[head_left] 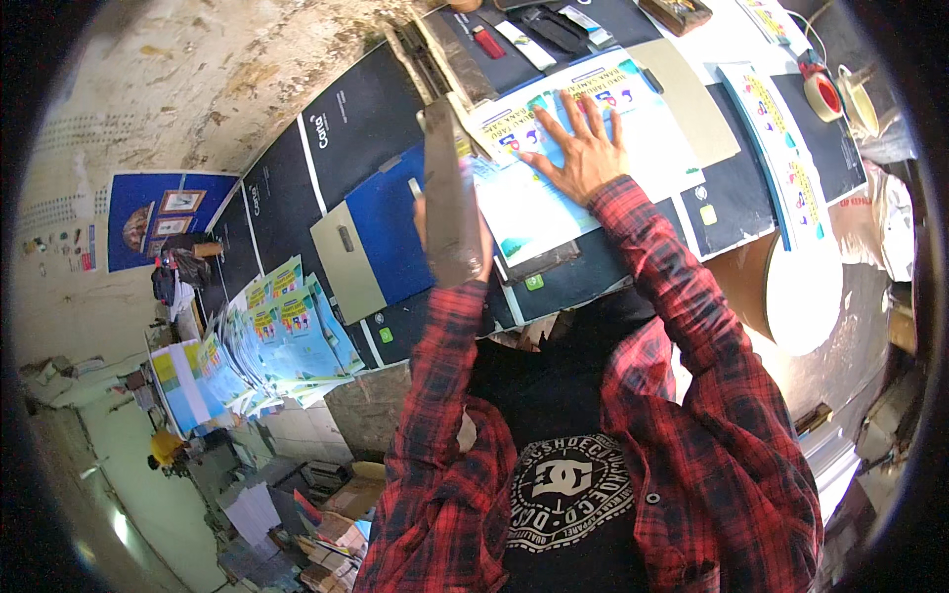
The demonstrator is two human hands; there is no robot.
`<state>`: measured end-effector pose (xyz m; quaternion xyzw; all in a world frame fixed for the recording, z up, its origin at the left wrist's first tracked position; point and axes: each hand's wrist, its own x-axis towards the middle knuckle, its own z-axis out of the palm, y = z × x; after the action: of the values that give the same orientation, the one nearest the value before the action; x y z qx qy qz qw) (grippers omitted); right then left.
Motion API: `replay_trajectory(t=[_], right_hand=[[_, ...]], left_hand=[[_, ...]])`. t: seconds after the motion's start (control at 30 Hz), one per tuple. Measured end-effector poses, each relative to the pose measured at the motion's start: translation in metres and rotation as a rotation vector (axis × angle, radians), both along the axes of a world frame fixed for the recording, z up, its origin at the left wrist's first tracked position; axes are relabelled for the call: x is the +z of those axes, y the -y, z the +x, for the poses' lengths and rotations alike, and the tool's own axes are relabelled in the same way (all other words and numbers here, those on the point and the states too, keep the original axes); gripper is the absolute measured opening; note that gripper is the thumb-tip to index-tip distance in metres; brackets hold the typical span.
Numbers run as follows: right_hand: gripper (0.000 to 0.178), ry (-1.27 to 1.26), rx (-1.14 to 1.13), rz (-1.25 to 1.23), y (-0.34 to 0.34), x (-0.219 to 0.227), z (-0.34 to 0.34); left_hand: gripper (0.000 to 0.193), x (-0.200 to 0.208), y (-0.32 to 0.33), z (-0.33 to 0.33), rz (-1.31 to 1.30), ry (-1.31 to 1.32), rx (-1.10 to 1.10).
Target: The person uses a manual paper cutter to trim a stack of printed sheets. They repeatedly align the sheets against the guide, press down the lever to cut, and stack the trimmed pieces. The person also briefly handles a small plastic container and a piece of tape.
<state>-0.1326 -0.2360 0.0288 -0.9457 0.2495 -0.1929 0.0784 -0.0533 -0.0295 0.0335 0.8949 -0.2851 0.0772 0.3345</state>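
A printed sheet [554, 212] with yellow, white and blue colouring lies on the work surface, its left edge beside the blade of a paper cutter. My right hand [588, 158] rests flat on it, fingers spread. The cutter's long, wide metal blade arm [454, 203] is raised and points toward me. My left hand [485, 247] is wrapped round the blade arm near its close end, and the blade covers most of the fingers. At the far end, the cutter's worn bar [420, 61] runs toward the wall. A blue board [390, 232] lies left of the blade.
Stacked printed booklets [282, 336] stand at the left. A stack of narrow printed strips [781, 153] lies to the right, near a roll of red tape [822, 97]. A red lighter [487, 42] sits at the back. A round stool seat [806, 292] is by the right edge.
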Motion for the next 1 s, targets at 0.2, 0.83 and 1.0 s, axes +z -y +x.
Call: replay_trajectory(t=[0.2,0.83,1.0], right_hand=[[0.069,-0.048,0.037,0.016,0.008,0.008,-0.006],[0.053,-0.063,0.591,-0.35,-0.065,0.202,0.039],[0.085,-0.359,0.295,0.131,-0.116,0.19,-0.011]], left_hand=[[0.064,-0.008,-0.011,-0.028,0.186,0.085,-0.235],[0.062,-0.007,-0.002,-0.033,0.33,0.122,-0.11],[0.062,-0.006,-0.007,-0.036,0.27,0.136,-0.126]])
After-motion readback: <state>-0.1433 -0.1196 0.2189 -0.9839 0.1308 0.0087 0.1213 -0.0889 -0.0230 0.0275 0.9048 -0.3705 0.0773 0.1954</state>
